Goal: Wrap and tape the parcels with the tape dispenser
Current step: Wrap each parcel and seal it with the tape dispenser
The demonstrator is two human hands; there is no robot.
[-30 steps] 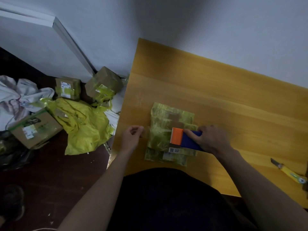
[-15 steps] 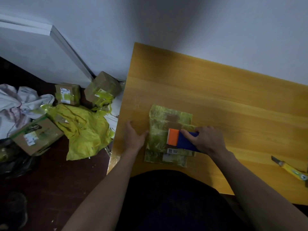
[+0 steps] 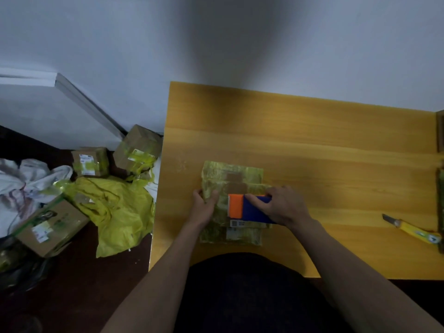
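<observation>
My right hand [image 3: 284,205] curls its fingers [image 3: 255,202] around the tape dispenser [image 3: 245,209], which lies on top of the parcel [image 3: 230,179] on the worktop [image 3: 312,145]. My left hand [image 3: 204,205] grips the parcel's left edge, thumb over the wrap.

Labels on the parcel [image 3: 230,179] and floor boxes [image 3: 90,162] (all blurred) are unreadable.

Bare forearms, sleeveless to the frame's edge; left hand [image 3: 203,207], right hand [image 3: 284,205] ungloved, ringless; dark garment [image 3: 240,294] over the torso.
</observation>
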